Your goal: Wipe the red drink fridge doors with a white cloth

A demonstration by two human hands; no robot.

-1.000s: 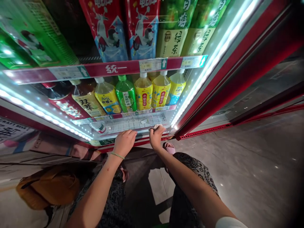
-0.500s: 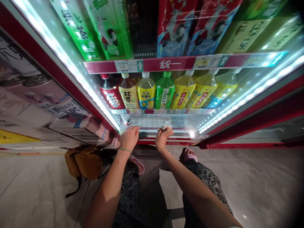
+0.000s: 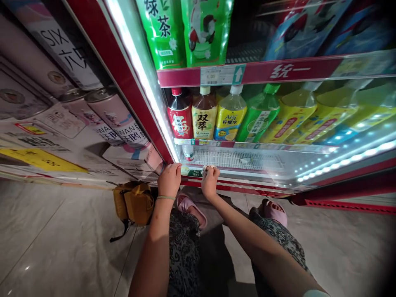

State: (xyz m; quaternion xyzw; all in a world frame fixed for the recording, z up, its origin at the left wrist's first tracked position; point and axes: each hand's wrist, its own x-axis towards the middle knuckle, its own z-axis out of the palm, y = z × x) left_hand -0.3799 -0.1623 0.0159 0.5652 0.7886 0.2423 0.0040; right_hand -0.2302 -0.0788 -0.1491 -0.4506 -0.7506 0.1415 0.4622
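My left hand (image 3: 168, 181) is at the lower left corner of the drinks fridge (image 3: 153, 111), by its red frame. Its fingers are curled, and their tips are mostly hidden from me. At the fridge's bottom front edge, my right hand (image 3: 210, 181) is closed around a crumpled whitish wad (image 3: 208, 168) that looks like a tissue or cloth. Just behind both hands lies a white wire shelf (image 3: 225, 159), with a small bottle (image 3: 188, 152) at its left end and a small label (image 3: 246, 161) further right.
Drink bottles (image 3: 204, 115) line the shelf above, with green tea cartons (image 3: 165, 37) higher up. Packs of pink cans (image 3: 119, 115) are stacked at the left. A brown backpack (image 3: 134, 202) rests on the floor beside my feet in pink slippers (image 3: 192, 210).
The view has swung left. Both my hands have shifted left along the fridge's bottom edge, the left one to the corner frame; the right one still grips the whitish wad.
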